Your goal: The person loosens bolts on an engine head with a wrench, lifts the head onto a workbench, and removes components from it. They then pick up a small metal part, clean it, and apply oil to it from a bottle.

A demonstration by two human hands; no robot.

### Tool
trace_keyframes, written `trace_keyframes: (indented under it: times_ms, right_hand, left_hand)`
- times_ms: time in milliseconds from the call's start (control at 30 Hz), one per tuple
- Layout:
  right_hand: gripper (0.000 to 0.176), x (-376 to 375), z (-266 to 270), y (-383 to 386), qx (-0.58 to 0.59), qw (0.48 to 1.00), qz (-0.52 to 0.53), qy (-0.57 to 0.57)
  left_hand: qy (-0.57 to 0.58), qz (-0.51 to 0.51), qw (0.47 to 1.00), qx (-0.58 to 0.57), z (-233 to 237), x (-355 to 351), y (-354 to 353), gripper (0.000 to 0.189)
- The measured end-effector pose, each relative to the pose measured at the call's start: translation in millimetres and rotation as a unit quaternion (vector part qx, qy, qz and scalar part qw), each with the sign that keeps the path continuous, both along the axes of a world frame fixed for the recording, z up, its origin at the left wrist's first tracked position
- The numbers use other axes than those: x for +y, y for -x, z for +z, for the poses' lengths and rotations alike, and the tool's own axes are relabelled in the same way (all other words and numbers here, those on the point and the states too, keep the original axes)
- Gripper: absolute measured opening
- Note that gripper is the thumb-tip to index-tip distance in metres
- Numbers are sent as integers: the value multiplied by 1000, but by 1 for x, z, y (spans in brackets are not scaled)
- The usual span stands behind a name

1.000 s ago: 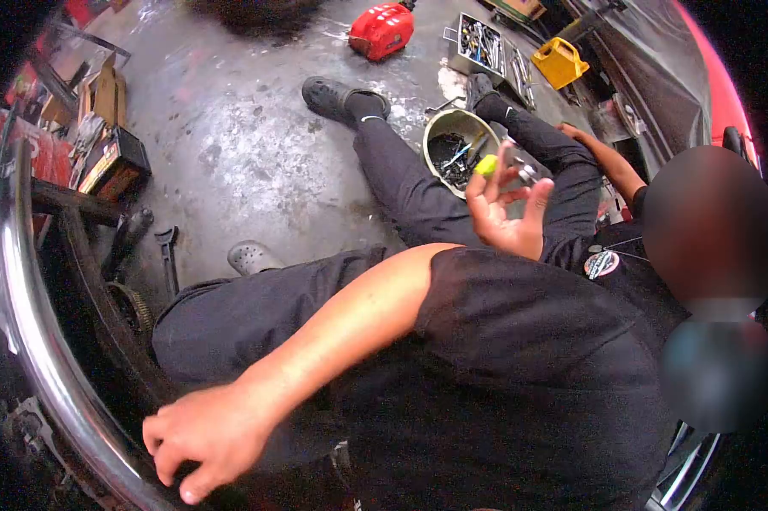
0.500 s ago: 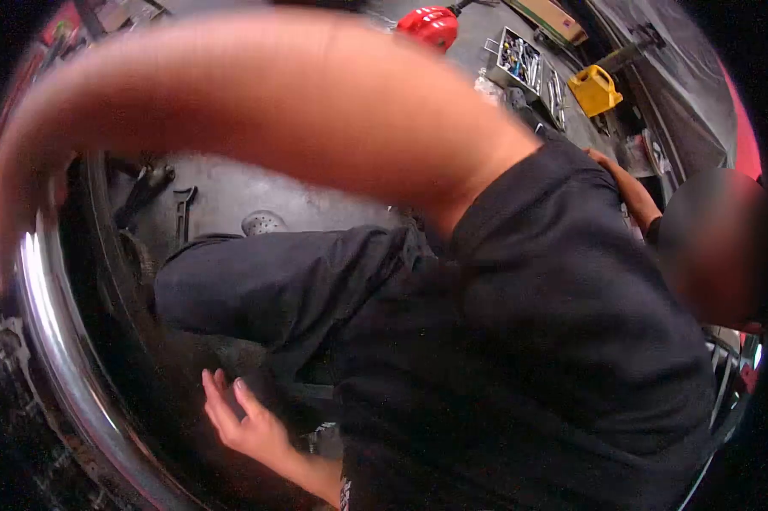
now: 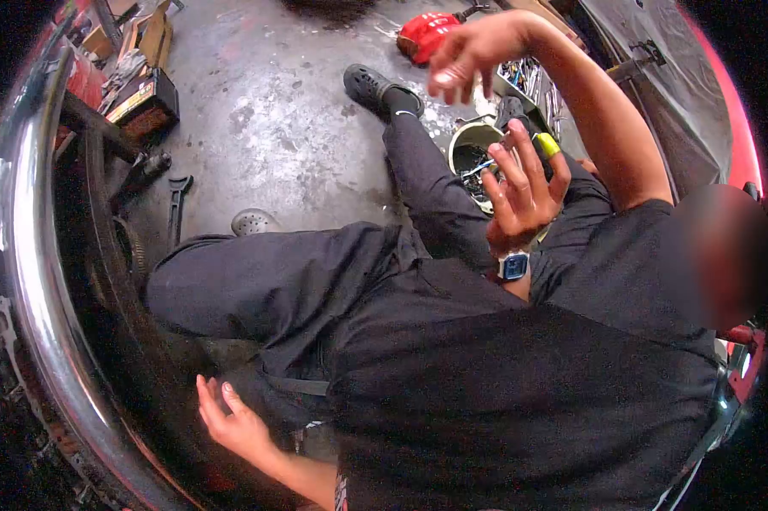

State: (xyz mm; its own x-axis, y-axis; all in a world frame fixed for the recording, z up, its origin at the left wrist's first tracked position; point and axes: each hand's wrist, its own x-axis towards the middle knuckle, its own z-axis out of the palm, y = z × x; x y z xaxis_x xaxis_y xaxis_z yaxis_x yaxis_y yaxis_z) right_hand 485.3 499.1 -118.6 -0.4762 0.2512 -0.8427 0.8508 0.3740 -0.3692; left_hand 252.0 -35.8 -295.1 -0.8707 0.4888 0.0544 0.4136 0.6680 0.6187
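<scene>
My left hand (image 3: 241, 430) is low in the view at the left, its fingers spread apart, holding nothing. It hovers beside my bent leg (image 3: 256, 285), near the dark underside behind a curved chrome tube (image 3: 39, 281). My right hand is not in view. Two raised hands at the upper right appear to be a co-worker's. One (image 3: 469, 60) reaches over the floor and the tools with fingers bent. The other (image 3: 524, 200) wears a square watch (image 3: 513, 266) and has a bright yellow-green wrap (image 3: 547, 144) on one finger.
A pail (image 3: 461, 153) with dark contents stands by the co-worker's legs. Behind it are a tray of tools (image 3: 524, 81) and a red object (image 3: 426, 38). A wrench-like tool (image 3: 177, 209) lies by the tube. A black box (image 3: 141, 106) stands upper left.
My right arm, stretched across the view toward the chrome tube, has gone from view. The co-worker's arms have come up, uncovering floor and pail. My left hand has hardly moved.
</scene>
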Motion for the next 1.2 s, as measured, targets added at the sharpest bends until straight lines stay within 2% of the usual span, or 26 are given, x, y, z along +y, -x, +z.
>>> trace_keyframes:
  times_ms: [67,400,433,600,700,833,967,1000,1100,1133,1200]
  right_hand:
    - [58,-5,0,-16,-9,997,3,79]
    - [47,-18,2,-13,33,966,33,256]
    - [47,-15,2,-19,44,961,-10,274]
    - [52,11,-3,-44,195,919,-8,341]
    - [54,9,-14,-54,248,901,-34,354]
    - [59,-1,-34,-65,201,916,-105,332]
    - [66,-17,-49,-68,190,950,-108,225]
    - [70,-31,-46,-66,192,959,-121,169]
    - [69,-33,-52,-67,193,952,-156,179]
    - [69,-40,-52,-66,193,953,-188,139]
    - [64,-52,-47,-59,208,937,-245,137]
  left_hand:
    - [-6,-1,1000,-8,0,7,-1,43]
    - [-41,5,999,-32,-13,18,-11,44]
    - [-54,16,997,-43,-19,16,-12,44]
    - [-50,26,997,-53,-24,10,-14,43]
    - [-62,30,996,-57,-27,9,-10,43]
    - [-66,21,997,-40,-26,10,-1,42]
    - [-75,9,997,-36,-25,12,4,41]
    - [-76,7,996,-36,-27,12,4,41]
    - [-80,29,994,-63,-28,15,1,41]
    - [-81,40,993,-77,-28,16,0,41]
    - [-82,29,993,-73,-30,15,-2,41]
